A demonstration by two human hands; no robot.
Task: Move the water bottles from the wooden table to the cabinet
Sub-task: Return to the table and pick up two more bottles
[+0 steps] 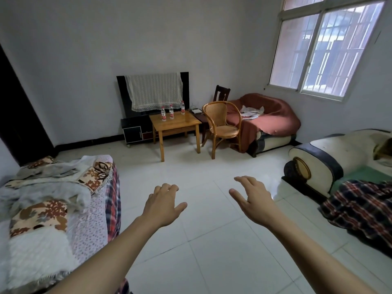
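Three clear water bottles with red labels stand upright on a small wooden table (180,124) across the room: the left bottle (163,113), the middle bottle (171,111) and the right bottle (182,107), near the table's far edge. Behind the table a low black cabinet (132,132) stands against the wall. My left hand (164,205) and my right hand (252,197) are stretched out in front of me over the floor, far from the table, fingers relaxed and holding nothing.
A TV draped with a lace cloth (154,91) sits on the cabinet. A rattan chair (221,124) stands right of the table, with a red-covered sofa (269,122) beyond it. A covered couch (53,198) lies at my left and another sofa (339,164) at my right. White tiled floor (212,166) between.
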